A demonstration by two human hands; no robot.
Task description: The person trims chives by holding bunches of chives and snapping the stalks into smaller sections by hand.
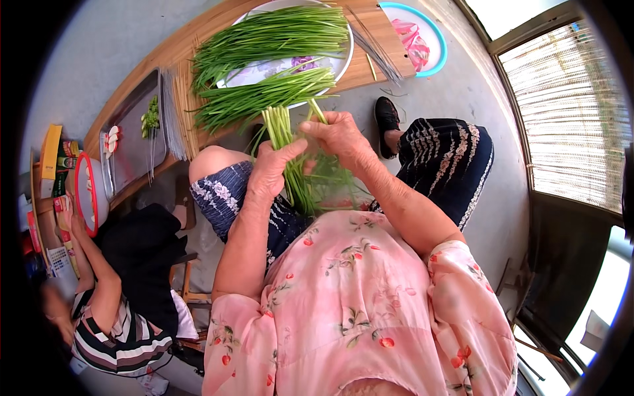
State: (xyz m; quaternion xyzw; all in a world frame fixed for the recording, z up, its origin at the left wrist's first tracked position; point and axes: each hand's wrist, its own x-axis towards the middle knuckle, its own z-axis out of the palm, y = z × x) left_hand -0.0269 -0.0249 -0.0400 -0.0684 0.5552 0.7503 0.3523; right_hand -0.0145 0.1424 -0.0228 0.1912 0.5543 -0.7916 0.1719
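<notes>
A bunch of garlic chives [277, 125] stands upright in my left hand [271, 168], whose fingers are wrapped round it. Its pale cut ends point up and the green leaves hang down over my lap. Close beside it, my right hand [340, 137] pinches a few chive stalks [317, 111] between thumb and fingers. Just beyond my hands, two piles of chives, a far pile [277, 36] and a nearer pile [264, 98], lie on a large white plate [345, 63] with a purple flower pattern. The nearer pile overhangs the plate's edge.
The plate stands on a wooden table [132, 89]. Thin metal and wooden skewers [177, 112] lie left of it, next to a metal tray [129, 135] with skewered green pieces. A blue-rimmed basin [436, 39] stands at the right end. Another person [119, 297] sits at lower left.
</notes>
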